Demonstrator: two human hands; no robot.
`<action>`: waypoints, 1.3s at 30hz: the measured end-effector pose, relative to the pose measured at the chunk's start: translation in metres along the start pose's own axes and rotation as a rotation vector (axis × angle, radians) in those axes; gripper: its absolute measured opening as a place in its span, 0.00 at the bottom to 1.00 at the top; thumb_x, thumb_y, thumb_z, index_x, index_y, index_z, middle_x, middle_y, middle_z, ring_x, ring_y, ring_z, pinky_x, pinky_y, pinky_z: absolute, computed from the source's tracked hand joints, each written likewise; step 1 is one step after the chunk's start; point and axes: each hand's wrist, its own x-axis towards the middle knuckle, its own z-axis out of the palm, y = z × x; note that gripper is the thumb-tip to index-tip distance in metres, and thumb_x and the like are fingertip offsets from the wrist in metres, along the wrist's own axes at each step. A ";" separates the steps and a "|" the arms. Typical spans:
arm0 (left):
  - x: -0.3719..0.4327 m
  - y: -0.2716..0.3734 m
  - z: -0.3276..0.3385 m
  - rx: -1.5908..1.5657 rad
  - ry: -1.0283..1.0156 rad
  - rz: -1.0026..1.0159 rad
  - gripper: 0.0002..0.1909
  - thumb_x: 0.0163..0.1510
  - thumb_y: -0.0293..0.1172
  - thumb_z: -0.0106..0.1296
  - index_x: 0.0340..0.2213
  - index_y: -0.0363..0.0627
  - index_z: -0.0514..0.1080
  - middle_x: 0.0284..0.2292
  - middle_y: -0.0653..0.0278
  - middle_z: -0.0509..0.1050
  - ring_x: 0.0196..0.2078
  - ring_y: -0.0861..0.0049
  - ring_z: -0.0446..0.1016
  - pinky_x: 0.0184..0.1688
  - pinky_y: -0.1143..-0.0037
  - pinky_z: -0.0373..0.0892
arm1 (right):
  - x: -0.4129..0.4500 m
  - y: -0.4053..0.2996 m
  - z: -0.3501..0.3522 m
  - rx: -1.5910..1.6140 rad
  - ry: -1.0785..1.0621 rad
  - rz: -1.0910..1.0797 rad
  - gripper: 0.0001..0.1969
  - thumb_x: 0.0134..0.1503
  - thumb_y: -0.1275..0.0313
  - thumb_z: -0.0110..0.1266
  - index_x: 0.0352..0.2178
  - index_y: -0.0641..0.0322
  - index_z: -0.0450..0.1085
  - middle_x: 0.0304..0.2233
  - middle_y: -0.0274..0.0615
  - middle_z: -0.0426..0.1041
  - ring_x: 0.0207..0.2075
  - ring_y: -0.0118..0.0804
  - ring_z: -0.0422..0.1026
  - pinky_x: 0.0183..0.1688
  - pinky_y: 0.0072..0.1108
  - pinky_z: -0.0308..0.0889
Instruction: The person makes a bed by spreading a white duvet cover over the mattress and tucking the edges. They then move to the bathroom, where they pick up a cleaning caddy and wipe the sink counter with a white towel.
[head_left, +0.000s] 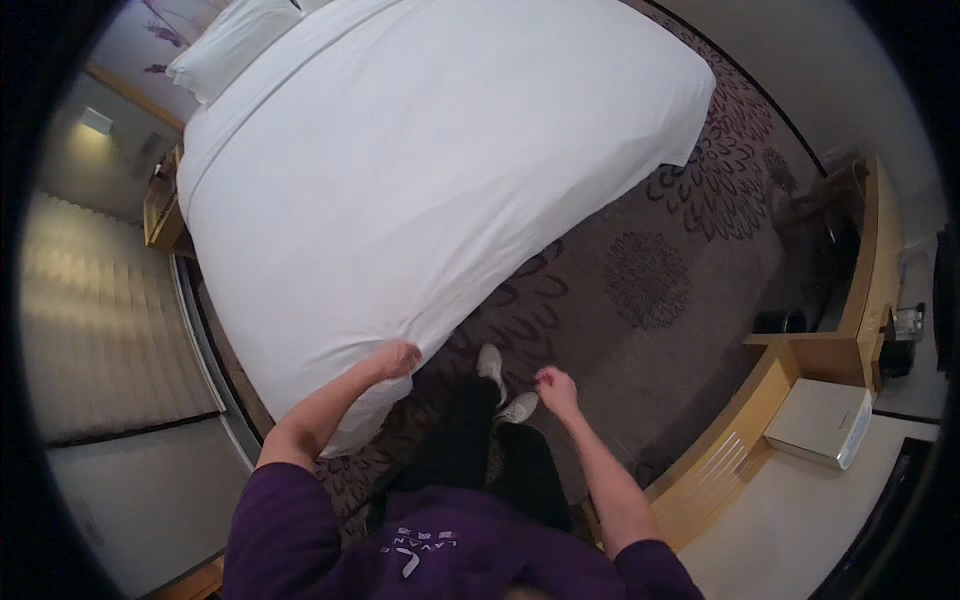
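Observation:
A large bed with a smooth white duvet or sheet (450, 150) stretches away before me. At its near corner my left hand (397, 358) grips the fabric by the edge, and creases run out from the fingers. Below that hand a fold of the white cloth (367, 412) hangs down the bed's side. My right hand (559, 390) hovers apart from the bed, above the carpet close to my shoes. Its fingers are curled in, and nothing shows in them.
Patterned carpet (645, 277) lies between the bed and a wooden desk unit (795, 360) on the right. A white box-shaped object (817, 421) rests on this unit. White pillows (232, 52) lie at the bed's head, near a wooden nightstand (161, 210). A curtain (112, 322) hangs at the left.

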 end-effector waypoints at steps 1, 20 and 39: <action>0.003 0.021 0.002 -0.084 -0.152 0.030 0.13 0.45 0.28 0.55 0.36 0.46 0.74 0.33 0.48 0.76 0.41 0.59 0.75 0.39 0.61 0.69 | 0.032 0.001 -0.008 0.076 -0.041 0.009 0.08 0.52 0.76 0.50 0.33 0.64 0.74 0.25 0.42 0.76 0.29 0.33 0.76 0.32 0.24 0.69; 0.165 0.114 -0.069 0.014 0.405 0.148 0.10 0.43 0.25 0.49 0.31 0.37 0.65 0.29 0.53 0.70 0.34 0.54 0.71 0.35 0.61 0.69 | 0.316 -0.098 -0.129 0.715 0.029 0.234 0.12 0.55 0.72 0.58 0.38 0.70 0.70 0.28 0.38 0.73 0.22 0.28 0.70 0.21 0.21 0.66; 0.344 0.301 -0.136 -0.770 0.015 0.223 0.27 0.56 0.25 0.51 0.57 0.42 0.59 0.41 0.56 0.75 0.41 0.69 0.74 0.45 0.72 0.69 | 0.415 0.022 -0.274 -0.498 -0.374 0.108 0.22 0.49 0.65 0.58 0.45 0.63 0.70 0.34 0.52 0.76 0.38 0.48 0.75 0.44 0.33 0.70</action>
